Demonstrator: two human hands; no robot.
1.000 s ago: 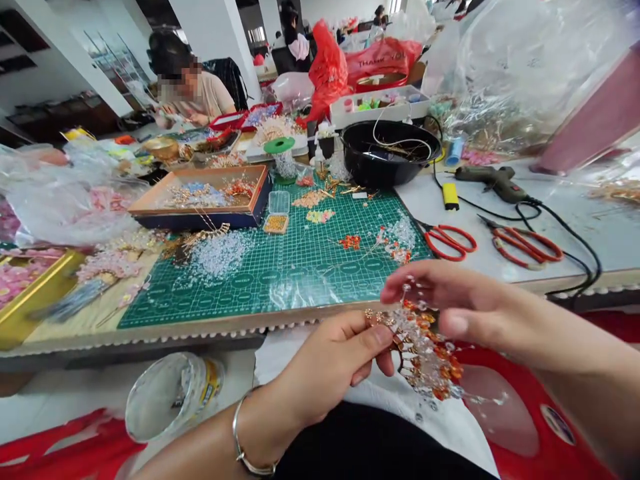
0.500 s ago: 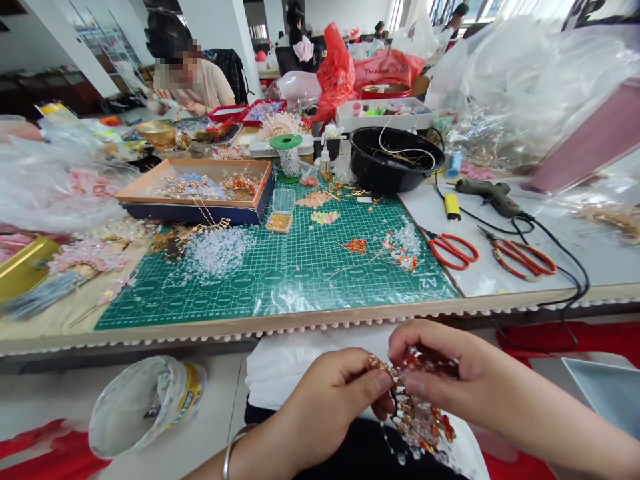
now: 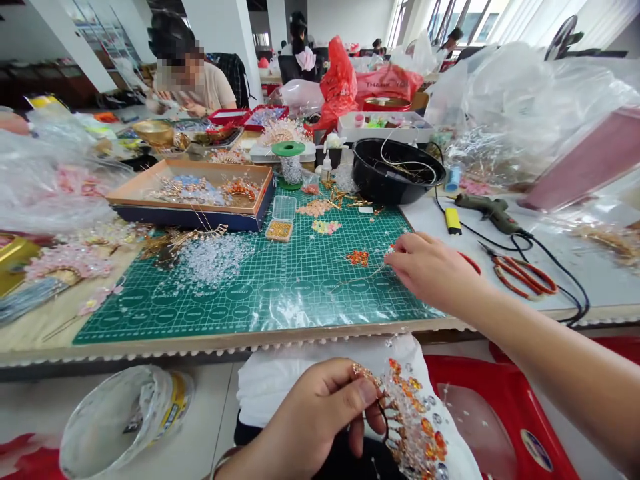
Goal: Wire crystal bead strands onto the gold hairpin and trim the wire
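The right hand [image 3: 433, 270] has left the beadwork and crossed to the green cutting mat [image 3: 250, 313] at 2 o'clock, while the left hand [image 3: 320, 413] keeps its hold at 6 o'clock. The beaded hairpiece [image 3: 415, 420], gold wire set with orange and clear stones, hangs from that left grip above a white cloth [image 3: 270, 387]. Thumb and fingers pinch its gold wire end. The right fingers [image 3: 400, 243] are lowered close together at a wired sprig [image 3: 390, 251] on the mat; whether they have closed on anything cannot be told from this view.

With one hand bearing the piece, a slackened pinch could drop it or let its wires snag the cloth. A careless pass of the right hand could knock the orange beads [image 3: 357, 258] or spill the clear bead heap [image 3: 213, 260], at 10 o'clock, toward the tabletop edge [image 3: 200, 341], where strays could roll off. Nearby at 3 o'clock, red-handled scissors [image 3: 523, 279] and a glue gun [image 3: 490, 208] trail a black cord [image 3: 555, 261] that a reaching arm could catch.
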